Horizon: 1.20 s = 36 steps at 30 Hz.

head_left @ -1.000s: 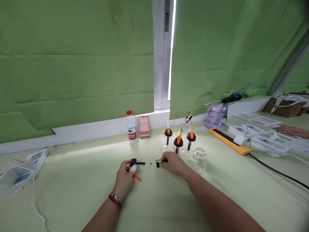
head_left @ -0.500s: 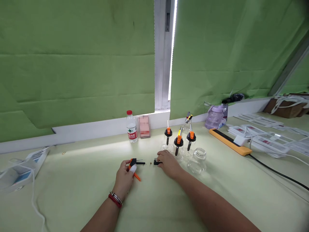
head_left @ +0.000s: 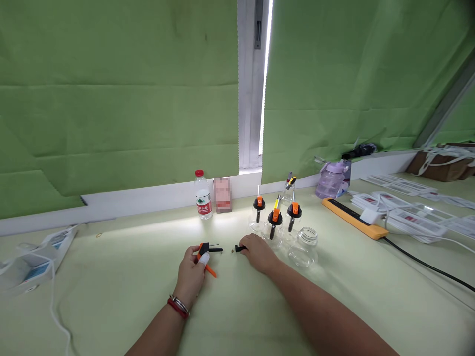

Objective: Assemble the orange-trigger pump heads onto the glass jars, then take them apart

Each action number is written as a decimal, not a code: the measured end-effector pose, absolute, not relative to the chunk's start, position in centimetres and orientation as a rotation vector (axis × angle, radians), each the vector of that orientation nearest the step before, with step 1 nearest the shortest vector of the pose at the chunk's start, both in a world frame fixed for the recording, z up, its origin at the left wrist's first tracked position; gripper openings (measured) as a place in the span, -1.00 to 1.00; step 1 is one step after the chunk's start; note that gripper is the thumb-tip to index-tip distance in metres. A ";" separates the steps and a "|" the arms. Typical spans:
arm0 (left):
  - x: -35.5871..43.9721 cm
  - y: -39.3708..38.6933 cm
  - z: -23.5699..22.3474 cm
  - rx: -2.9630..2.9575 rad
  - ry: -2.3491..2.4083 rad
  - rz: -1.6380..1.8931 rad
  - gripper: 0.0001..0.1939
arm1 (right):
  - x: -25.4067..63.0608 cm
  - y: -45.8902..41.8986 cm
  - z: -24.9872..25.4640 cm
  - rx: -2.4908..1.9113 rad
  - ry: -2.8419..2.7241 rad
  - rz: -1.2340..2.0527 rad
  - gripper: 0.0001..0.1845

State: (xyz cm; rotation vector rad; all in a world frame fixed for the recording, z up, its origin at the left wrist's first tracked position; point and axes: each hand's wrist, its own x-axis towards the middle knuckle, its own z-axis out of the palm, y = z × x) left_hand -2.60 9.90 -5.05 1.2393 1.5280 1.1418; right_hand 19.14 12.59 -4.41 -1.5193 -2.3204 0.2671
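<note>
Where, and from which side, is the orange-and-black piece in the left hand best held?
The orange-and-black piece looks best held by its thick end, from the left, as the left hand does. Its black stem and thin rod jut right, and its orange strip slants toward the wearer, so a grip there leaves them mostly uncovered.
</note>
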 end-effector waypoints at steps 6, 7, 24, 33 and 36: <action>-3.0 10.2 -5.2 1.139 1.586 1.284 -0.58 | 17.6 11.6 -4.9 -1.358 -2.362 0.151 -0.64; -3.0 10.3 -5.2 1.119 1.588 1.303 -0.58 | 17.2 11.4 -5.1 -1.334 -2.390 0.137 -0.60; -3.1 10.4 -5.2 1.090 1.582 1.315 -0.58 | 15.7 10.6 -5.3 -1.380 -2.535 0.224 -0.50; -3.0 10.0 -4.9 1.088 1.551 1.321 -0.56 | 15.8 10.4 -5.4 -1.324 -2.536 0.218 -0.49; -2.9 10.0 -4.8 1.077 1.557 1.314 -0.55 | 15.7 10.3 -5.4 -1.287 -2.569 0.231 -0.51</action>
